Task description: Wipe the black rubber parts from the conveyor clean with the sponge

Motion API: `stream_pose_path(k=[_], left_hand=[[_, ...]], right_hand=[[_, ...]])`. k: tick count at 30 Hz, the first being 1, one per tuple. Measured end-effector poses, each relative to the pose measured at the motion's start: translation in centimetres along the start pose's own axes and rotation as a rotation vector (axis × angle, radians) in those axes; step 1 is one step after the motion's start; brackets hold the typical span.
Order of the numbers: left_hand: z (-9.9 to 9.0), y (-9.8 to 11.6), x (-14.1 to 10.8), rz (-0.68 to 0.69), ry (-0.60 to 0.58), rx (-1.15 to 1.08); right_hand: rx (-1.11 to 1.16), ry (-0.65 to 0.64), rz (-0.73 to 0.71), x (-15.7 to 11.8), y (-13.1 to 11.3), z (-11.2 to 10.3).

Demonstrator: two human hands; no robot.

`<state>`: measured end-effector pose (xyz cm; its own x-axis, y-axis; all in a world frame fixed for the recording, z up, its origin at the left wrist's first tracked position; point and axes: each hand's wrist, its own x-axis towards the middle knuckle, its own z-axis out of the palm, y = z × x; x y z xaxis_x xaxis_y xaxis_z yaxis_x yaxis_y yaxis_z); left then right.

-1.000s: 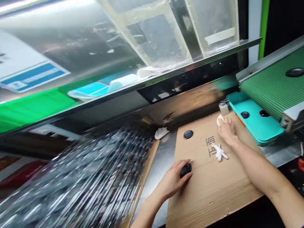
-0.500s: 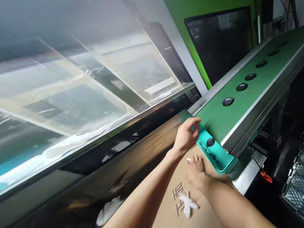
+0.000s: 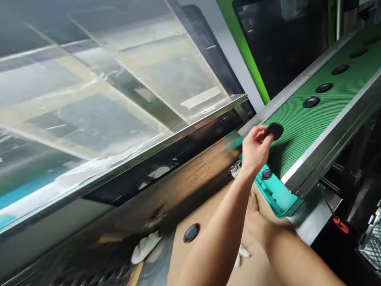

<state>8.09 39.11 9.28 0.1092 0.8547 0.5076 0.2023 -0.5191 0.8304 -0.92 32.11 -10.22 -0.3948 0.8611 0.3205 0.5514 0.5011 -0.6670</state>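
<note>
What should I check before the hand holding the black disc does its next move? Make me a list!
1. Left hand pinches the black disc: ok.
2. More discs on the belt: ok.
3. Tray at the belt's near end: ok.
4. Cardboard free of things: not ok; another disc and a white scrap lie there.
5. Right hand holding anything: cannot tell; partly hidden.

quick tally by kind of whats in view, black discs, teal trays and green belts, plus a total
black discs: 8 (1 in the left hand, 5 on the green belt with the farthest faint, 1 in the teal tray, 1 on the cardboard)
teal tray: 1
green belt: 1
total: 10
</note>
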Motion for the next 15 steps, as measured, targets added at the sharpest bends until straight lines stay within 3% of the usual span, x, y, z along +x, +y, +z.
stream_pose_path(k=[3,5,7,10,15], left_hand=[[-8.5,-2.8,-7.6,-0.215,0.253,-0.121],[-14.0,-5.8,-13.3,-0.42,0.456,-0.26],[-18.0,-8.7,-18.1,-0.57,0.63,-0.35],[-20.9,-11.7,-22.3,-0.631,0.768,-0.491],[-22.1,-13.2,-22.7,-0.617,0.722,-0.761]], right_hand=[[-0.132,0.022,0.142,0.9,-0.6,-0.6],[-0.147,0.008,0.122,1.8,-0.7,-0.9],[-0.153,0.011,0.101,2.4,-0.6,-1.0],[-0.087,0.063,0.048,2.7,-0.8,-0.9],[0.075,0.109,-0.217,2.1,-3.1,0.6]])
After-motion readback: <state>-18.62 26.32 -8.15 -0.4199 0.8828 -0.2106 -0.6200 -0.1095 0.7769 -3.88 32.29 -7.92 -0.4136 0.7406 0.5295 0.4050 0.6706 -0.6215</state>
